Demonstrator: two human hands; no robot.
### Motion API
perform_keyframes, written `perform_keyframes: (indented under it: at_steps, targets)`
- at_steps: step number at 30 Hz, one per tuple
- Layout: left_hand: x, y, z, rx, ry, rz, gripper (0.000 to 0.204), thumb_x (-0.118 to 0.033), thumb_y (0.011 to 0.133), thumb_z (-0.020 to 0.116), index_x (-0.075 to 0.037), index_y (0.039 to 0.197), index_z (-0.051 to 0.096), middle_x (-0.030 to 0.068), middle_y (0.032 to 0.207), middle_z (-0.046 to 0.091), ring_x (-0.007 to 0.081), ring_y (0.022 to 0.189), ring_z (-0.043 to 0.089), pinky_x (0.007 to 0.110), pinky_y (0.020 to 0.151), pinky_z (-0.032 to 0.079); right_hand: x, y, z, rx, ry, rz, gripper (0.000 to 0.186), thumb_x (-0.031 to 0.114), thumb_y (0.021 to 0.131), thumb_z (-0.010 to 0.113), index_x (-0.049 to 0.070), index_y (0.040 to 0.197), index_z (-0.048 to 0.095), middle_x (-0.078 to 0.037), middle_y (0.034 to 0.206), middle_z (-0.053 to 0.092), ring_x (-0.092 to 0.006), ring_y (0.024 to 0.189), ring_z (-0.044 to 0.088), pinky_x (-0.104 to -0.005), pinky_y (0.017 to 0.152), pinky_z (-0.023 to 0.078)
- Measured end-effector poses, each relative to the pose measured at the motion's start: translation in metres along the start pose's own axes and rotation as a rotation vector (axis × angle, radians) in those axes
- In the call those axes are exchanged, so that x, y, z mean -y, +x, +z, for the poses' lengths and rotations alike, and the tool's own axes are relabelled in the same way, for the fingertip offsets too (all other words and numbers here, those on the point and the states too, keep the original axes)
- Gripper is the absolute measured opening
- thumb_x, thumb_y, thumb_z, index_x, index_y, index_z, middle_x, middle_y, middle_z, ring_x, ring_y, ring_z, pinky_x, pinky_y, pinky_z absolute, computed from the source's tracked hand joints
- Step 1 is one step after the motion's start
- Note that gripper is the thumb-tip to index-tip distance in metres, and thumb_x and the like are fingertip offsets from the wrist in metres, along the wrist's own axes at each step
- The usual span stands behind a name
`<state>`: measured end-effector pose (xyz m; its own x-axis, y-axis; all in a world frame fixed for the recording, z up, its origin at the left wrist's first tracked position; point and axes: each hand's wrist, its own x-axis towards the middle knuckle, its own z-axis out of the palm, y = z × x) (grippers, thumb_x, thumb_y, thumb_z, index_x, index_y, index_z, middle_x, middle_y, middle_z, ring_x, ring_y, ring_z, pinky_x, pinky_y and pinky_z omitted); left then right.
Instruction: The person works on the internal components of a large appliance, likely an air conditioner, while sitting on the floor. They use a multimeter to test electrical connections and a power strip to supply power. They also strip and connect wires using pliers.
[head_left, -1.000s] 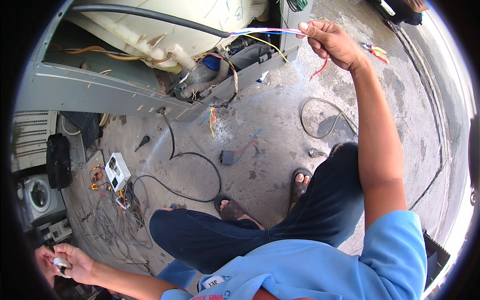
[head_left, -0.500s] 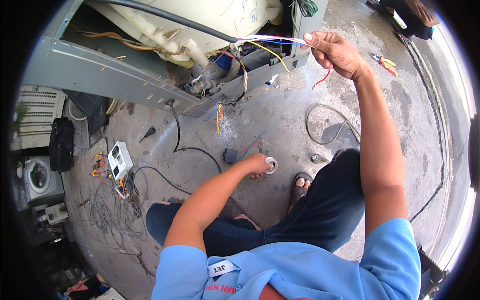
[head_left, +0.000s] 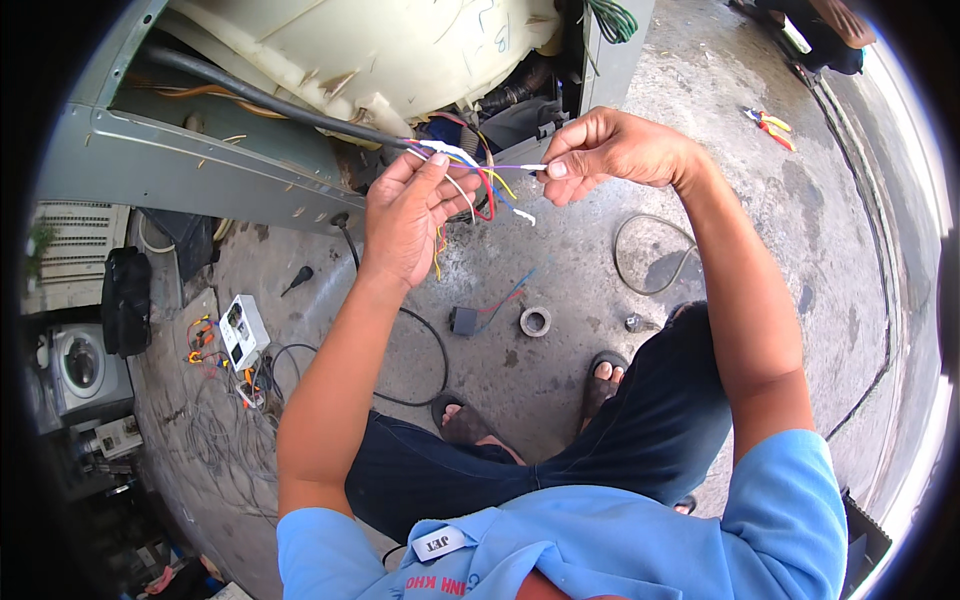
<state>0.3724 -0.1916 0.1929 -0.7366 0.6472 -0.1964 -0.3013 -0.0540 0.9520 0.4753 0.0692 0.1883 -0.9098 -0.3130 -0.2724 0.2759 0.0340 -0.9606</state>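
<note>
My left hand (head_left: 408,215) is closed around loose coloured wires where they leave a thick black cable (head_left: 270,103). Red, white, blue and yellow wires (head_left: 489,200) fan out past its fingers. The blue one has a white tip. A purple wire (head_left: 505,167) runs taut from this bunch to my right hand (head_left: 625,150), which pinches its white-covered end between thumb and fingers. Both hands are in front of an opened grey machine cabinet (head_left: 230,185) with a cream plastic tub (head_left: 400,50). On the floor below lies a roll of tape (head_left: 524,324).
A small dark box (head_left: 463,321) with red and blue leads lies beside the tape. Left are a white meter-like box (head_left: 242,328) and tangled grey cables (head_left: 215,430). Pliers (head_left: 770,128) and a looped grey cord (head_left: 617,262) lie to the right. Another person (head_left: 830,25) is far right.
My left hand has let go of the tape roll and risen to the wires. My right hand has moved down and left, bringing the wires and cable lower.
</note>
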Motion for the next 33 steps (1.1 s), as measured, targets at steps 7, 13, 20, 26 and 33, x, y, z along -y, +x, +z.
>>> perform_keyframes:
  at_steps: [7, 13, 20, 26, 33]
  targets:
    - [-0.003, -0.028, -0.008, -0.03, -0.024, -0.067, 0.019, -0.018, 0.099, 0.059, -0.003, 0.11, 0.062, 0.0124, 0.104, 0.068, 0.0224, 0.094, 0.068, 0.036, 0.08, 0.056, 0.013, 0.002, 0.008, -0.03, -0.179, 0.066, 0.036, 0.038, 0.092, 0.069, 0.003, 0.1, 0.072, -0.004, 0.086, 0.071, -0.013, 0.084, 0.066, -0.0264, 0.077, 0.052]
    - [-0.001, -0.036, -0.011, 0.028, 0.01, -0.071, 0.018, -0.017, 0.098, 0.06, -0.004, 0.11, 0.062, 0.0121, 0.104, 0.069, 0.0207, 0.092, 0.068, 0.034, 0.079, 0.055, 0.018, 0.039, 0.064, -0.151, -0.237, -0.302, 0.024, 0.023, 0.092, 0.071, 0.0, 0.098, 0.07, 0.002, 0.081, 0.067, -0.0062, 0.078, 0.059, -0.0254, 0.071, 0.048]
    - [0.004, -0.04, -0.031, -0.024, -0.023, 0.02, 0.021, -0.018, 0.097, 0.061, -0.005, 0.113, 0.062, 0.007, 0.101, 0.065, 0.016, 0.09, 0.065, 0.032, 0.075, 0.053, 0.019, 0.049, 0.067, -0.158, -0.036, -0.247, 0.017, 0.017, 0.094, 0.064, 0.001, 0.094, 0.071, -0.001, 0.077, 0.066, -0.0077, 0.075, 0.057, -0.0256, 0.072, 0.046]
    - [-0.002, -0.04, -0.012, -0.052, -0.136, -0.063, 0.024, -0.024, 0.095, 0.066, -0.004, 0.109, 0.066, 0.0017, 0.097, 0.066, 0.0104, 0.084, 0.057, 0.026, 0.067, 0.044, 0.023, 0.048, 0.076, -0.053, -0.115, -0.21, 0.023, 0.022, 0.098, 0.061, 0.0, 0.093, 0.067, 0.001, 0.072, 0.06, -0.0078, 0.067, 0.055, -0.0244, 0.063, 0.044]
    - [-0.004, -0.035, -0.023, -0.04, 0.021, 0.019, 0.028, -0.027, 0.097, 0.065, 0.0, 0.104, 0.066, 0.0053, 0.087, 0.065, 0.0067, 0.066, 0.054, 0.027, 0.063, 0.048, 0.044, 0.032, 0.069, -0.169, 0.149, -0.03, 0.024, 0.026, 0.097, 0.064, 0.003, 0.093, 0.067, 0.005, 0.062, 0.045, -0.0048, 0.046, 0.04, -0.0225, 0.041, 0.029]
